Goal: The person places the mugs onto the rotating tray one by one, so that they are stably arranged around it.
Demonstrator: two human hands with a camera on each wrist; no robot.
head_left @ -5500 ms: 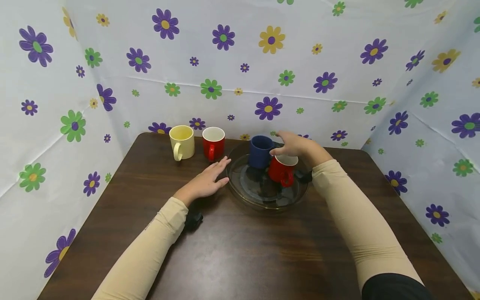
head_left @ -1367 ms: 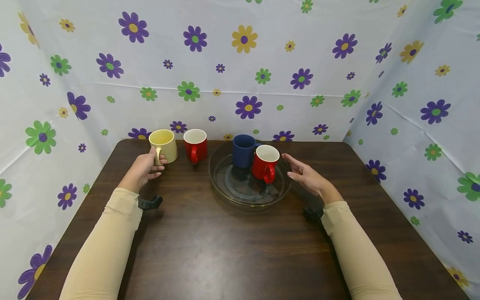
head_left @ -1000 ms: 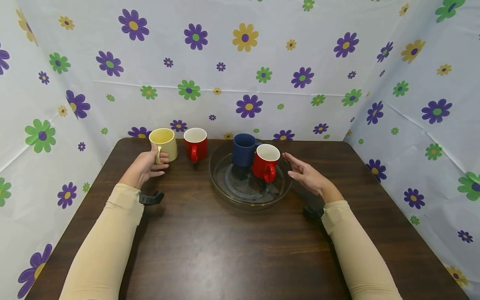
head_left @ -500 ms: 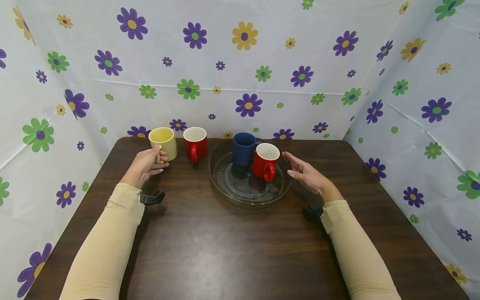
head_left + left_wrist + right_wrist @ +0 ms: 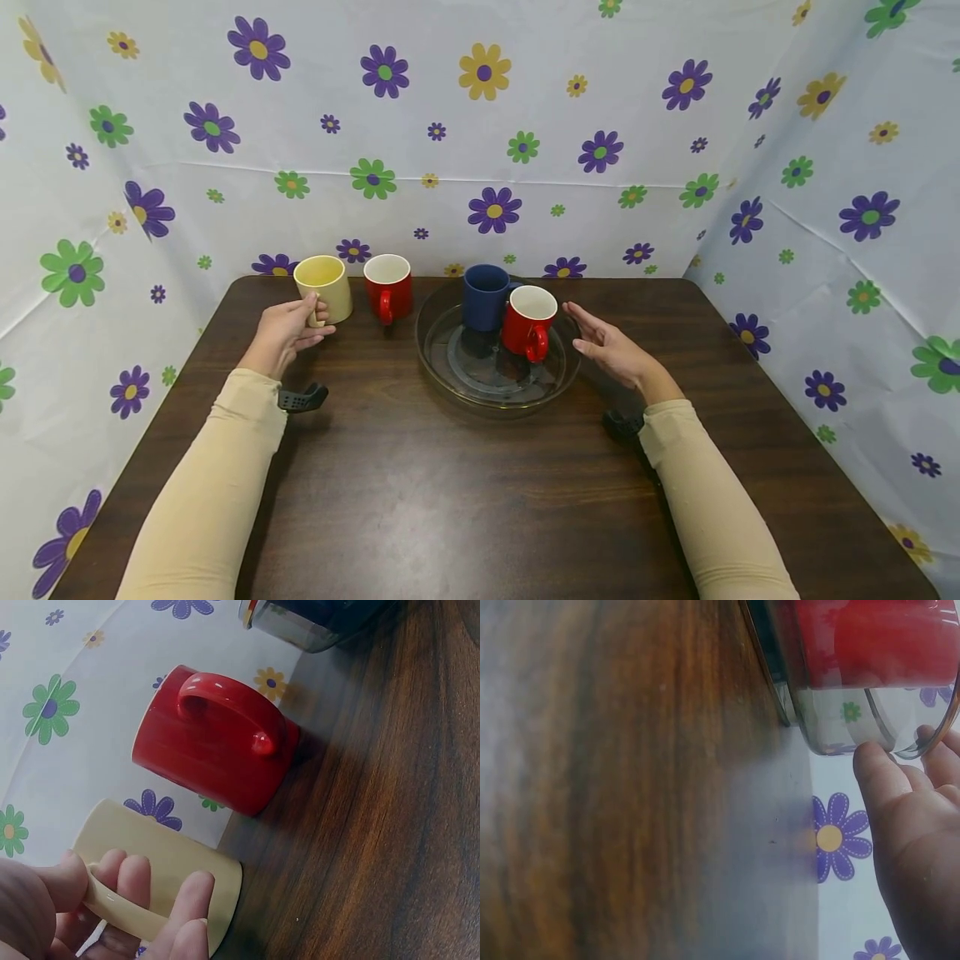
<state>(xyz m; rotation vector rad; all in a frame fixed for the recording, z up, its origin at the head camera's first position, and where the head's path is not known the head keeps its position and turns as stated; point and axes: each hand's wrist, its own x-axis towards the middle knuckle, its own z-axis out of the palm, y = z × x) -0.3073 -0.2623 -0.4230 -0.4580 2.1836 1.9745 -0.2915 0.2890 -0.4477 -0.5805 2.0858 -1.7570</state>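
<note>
The left hand (image 5: pixel 283 327) holds the handle of the pale yellow cylindrical glossy mug (image 5: pixel 332 293); its thumb and curled fingers (image 5: pixel 135 879) close on that handle, with fingers passing through the loop; the mug stands upright at the back left of the dark brown wood-grain desk (image 5: pixel 450 492); just right of it, near but apart, stands 1 glossy red cylindrical mug with a white inside (image 5: pixel 397 298), its handle facing the person.

The right hand (image 5: pixel 618 354) is at the right side of the round clear glass dish (image 5: pixel 487 388); its fingers are extended and the thumb sits apart from them in a moderate gap, next to the dish's wall; whether they touch the glass I cannot tell.

The dish holds 2 mugs; the dark blue cylindrical mug (image 5: pixel 483 302) is at the back, its handle pointing right; a 2nd red mug with a white inside (image 5: pixel 521 330) is just in front and to the right, its handle facing the person; behind the desk hangs a white cloth with purple, green and yellow flowers (image 5: pixel 450 108).
</note>
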